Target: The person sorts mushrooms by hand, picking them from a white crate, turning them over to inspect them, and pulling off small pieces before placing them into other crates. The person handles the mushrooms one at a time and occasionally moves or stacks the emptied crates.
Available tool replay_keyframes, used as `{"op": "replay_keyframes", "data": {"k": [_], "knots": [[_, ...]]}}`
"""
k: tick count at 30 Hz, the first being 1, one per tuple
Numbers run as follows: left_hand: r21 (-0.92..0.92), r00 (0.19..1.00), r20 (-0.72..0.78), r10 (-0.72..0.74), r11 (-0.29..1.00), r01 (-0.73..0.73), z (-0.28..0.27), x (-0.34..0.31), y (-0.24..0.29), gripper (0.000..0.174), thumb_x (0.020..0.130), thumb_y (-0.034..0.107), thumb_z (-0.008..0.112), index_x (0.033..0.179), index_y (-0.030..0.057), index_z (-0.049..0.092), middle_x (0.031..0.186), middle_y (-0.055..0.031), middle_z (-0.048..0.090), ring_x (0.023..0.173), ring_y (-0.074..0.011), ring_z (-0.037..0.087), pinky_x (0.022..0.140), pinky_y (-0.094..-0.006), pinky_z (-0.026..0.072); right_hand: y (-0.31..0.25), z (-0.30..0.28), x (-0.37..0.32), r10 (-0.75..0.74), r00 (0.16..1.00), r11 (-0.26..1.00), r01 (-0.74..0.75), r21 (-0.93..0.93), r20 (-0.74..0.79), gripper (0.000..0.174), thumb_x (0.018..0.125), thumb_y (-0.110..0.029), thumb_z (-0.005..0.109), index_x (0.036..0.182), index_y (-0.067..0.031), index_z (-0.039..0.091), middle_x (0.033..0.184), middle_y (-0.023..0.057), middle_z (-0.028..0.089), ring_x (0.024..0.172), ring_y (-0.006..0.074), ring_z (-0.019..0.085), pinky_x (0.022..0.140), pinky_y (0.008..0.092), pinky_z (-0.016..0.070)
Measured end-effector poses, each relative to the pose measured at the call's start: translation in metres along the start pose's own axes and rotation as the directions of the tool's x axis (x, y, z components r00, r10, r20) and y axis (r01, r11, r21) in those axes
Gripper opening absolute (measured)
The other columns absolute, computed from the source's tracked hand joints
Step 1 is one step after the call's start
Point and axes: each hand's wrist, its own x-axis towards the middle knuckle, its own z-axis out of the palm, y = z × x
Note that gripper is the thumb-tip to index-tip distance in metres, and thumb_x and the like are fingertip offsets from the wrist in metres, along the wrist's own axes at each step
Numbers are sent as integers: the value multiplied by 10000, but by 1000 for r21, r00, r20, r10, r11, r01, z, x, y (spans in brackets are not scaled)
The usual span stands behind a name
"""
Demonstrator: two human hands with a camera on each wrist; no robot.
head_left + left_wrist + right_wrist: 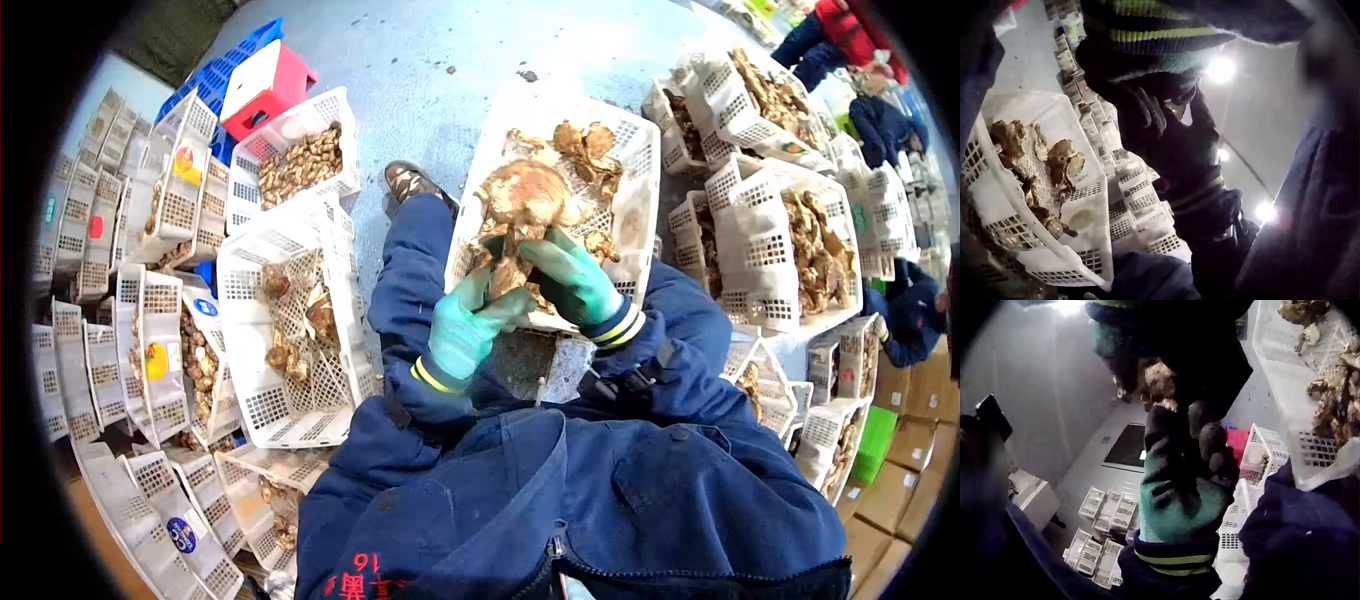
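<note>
A large brown mushroom clump (525,195) is held over a white basket (640,215), its broad cap away from the body. My left gloved hand (470,325) grips its lower part, fingers curled. From the other side, my right gloved hand (575,280) holds the stem area. In the right wrist view, the left glove (1179,494) touches a ragged piece of the clump (1159,381). The left wrist view shows the hands dark, their grip mostly hidden. Other mushroom pieces (585,145) lie in the basket.
White baskets of mushrooms stand on the left (300,400) and right (780,240). A red and white stool (265,90) stands beside a blue crate (215,70). Several people are at the far right, near cardboard boxes (885,490). A shoe (420,183) rests left of the middle basket.
</note>
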Motion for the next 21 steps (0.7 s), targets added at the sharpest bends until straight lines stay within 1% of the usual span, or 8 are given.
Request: {"op": "replay_keyframes", "data": {"k": [1,4,6,9,12,13,15,21], "knots": [[66,1000,-11,24,998,-23,7,-4,2,331,860,161,679,1085,-36,538,833,-111,667,646,-155,644,527,-242,491,-32,-3,6,-207,973,842,228,-489,97,374,835,-102,616,1203,-45,583,1021,143,639,938,262,614,794,326,490],[118,995,30,-97,989,93,21,-12,14,307,844,227,704,992,-7,571,670,-66,623,527,-131,585,477,-242,452,-12,4,9,50,998,997,-48,58,-35,304,817,-23,584,1120,-6,611,953,104,655,828,198,618,746,300,495],[343,978,5,-207,919,193,31,-18,30,298,843,253,705,949,2,583,590,-52,588,466,-127,547,446,-244,425,-31,2,-1,399,917,722,-315,616,1,237,900,-64,525,1092,52,601,997,87,653,920,159,610,834,301,487],[416,969,30,-245,885,211,37,-15,33,251,823,216,725,939,19,624,646,-21,580,542,-112,565,471,-272,429,-37,6,-1,430,902,555,-225,801,-45,240,875,-64,574,1066,78,599,983,121,662,858,212,651,777,340,533],[481,993,116,22,874,-75,19,-5,-11,238,868,188,661,922,-39,617,676,-94,632,491,-167,570,452,-295,446,-40,-4,-3,398,903,737,-209,643,-163,325,741,-14,561,1031,-63,699,914,135,662,777,262,627,713,332,507],[523,988,146,43,845,-114,18,-5,-12,243,889,176,633,925,-63,609,674,-122,638,470,-186,568,446,-301,458,-34,-14,-5,18,989,996,-5,90,-145,299,743,-3,578,998,-78,714,849,110,640,730,248,609,664,326,490],[324,925,162,-344,904,279,29,-6,5,267,914,173,598,874,-91,592,678,-166,644,501,-222,599,482,-303,494,-15,-26,-10,-360,925,801,243,-546,-117,286,727,20,613,958,-97,734,748,85,591,676,228,580,599,339,459],[321,934,284,-216,939,120,36,-4,-11,377,978,297,465,1022,-57,587,886,-146,665,752,-212,662,664,-304,528,-45,-154,-37,-80,896,996,86,-5,-436,167,839,-16,560,981,47,621,945,128,673,849,203,660,793,321,531]]}}
